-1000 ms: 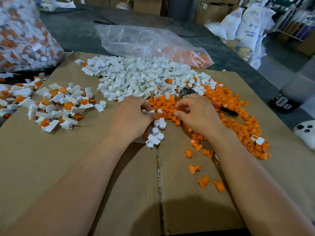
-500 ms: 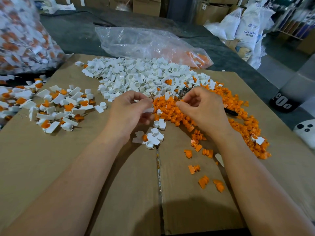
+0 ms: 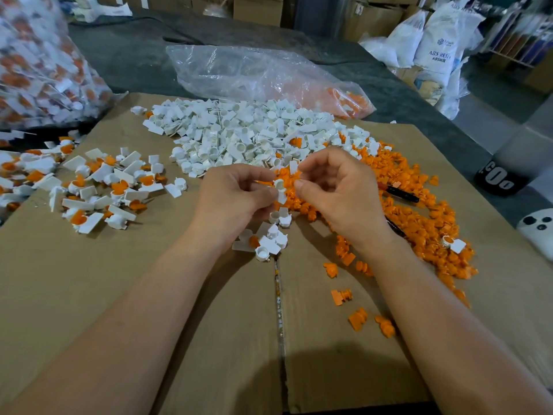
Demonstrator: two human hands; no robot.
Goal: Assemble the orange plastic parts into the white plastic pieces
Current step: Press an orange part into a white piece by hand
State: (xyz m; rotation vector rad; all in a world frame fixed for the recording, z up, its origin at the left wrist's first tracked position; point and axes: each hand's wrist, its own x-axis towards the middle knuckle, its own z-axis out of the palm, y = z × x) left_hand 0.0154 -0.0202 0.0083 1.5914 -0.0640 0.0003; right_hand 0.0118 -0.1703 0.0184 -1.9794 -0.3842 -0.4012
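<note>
- Nearest, a cardboard sheet (image 3: 179, 339) is spread out, with a few loose orange parts (image 3: 357, 319) lying on it beside the right forearm.
- A small cluster of white pieces (image 3: 270, 242) lies just below the hands, at the sheet's centre seam.
- One white piece (image 3: 280, 190) is held above the sheet between the two hands. Its long axis runs near to far in the view, with the round cup end farthest and the flat tab pointing back toward the person.
- The left hand (image 3: 236, 202) is curled, and the white piece is pinched between its thumb and fingertips.
- The right hand (image 3: 338, 190) is curled too, with thumb and forefinger drawn close together and the thumb tip just beside the cup end (whether an orange part is pinched there cannot be told, since orange parts lie directly behind).
- Behind the hands and to the right, an orange heap (image 3: 425, 232) is spread, with a black pen (image 3: 402, 195) partly buried in it.
- To the left, finished pieces (image 3: 98, 190), white with orange inserts, are scattered.
- Farther back, a heap of white pieces (image 3: 239, 136) touches the orange heap.
- Beyond the sheet a clear plastic bag (image 3: 254, 73) lies, and a filled bag (image 3: 36, 70) is seen at the far left.
</note>
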